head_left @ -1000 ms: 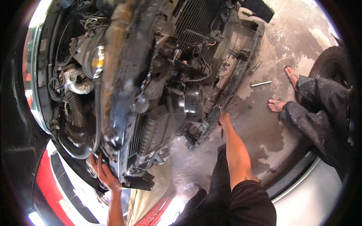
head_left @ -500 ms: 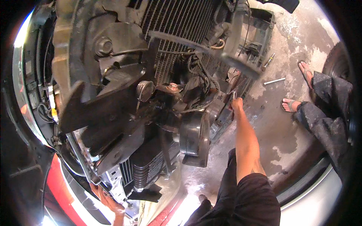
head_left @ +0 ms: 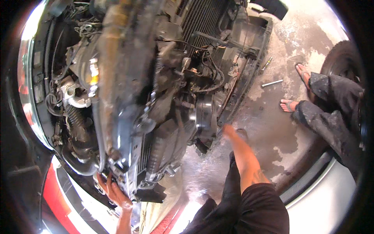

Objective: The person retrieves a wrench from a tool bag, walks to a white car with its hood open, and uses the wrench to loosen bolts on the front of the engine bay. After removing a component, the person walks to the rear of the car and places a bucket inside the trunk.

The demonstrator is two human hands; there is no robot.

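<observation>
My left hand [head_left: 113, 192] rests on the front corner of the car's opened engine bay, its fingers stretched over the metal beside the lower end of a grey hose [head_left: 99, 136]. My right hand [head_left: 227, 131] hangs low beside the detached lower end of a long dark frame piece [head_left: 245, 76]. Motion smears its fingers, so what they hold, if anything, does not show. Just left of it is a rounded black housing [head_left: 204, 111]. Farther up stands a finned radiator [head_left: 202, 23] with loose wiring [head_left: 212, 64] in front. A blurred brownish crossbar [head_left: 113, 50] passes close to the view.
On the wet concrete lie a metal bar-like tool [head_left: 272, 83] and a thin yellow-and-dark tool [head_left: 267, 63]. A co-worker's sandalled foot [head_left: 289, 105] and dark trousers [head_left: 327, 121] are at the right, by a tyre [head_left: 343, 60]. A silver body panel [head_left: 323, 195] occupies the lower right.
My right hand has come down and left from the frame piece, where it gripped a shiny tool. The view has shifted, showing more engine bay. My left hand stays at the corner, now more visible.
</observation>
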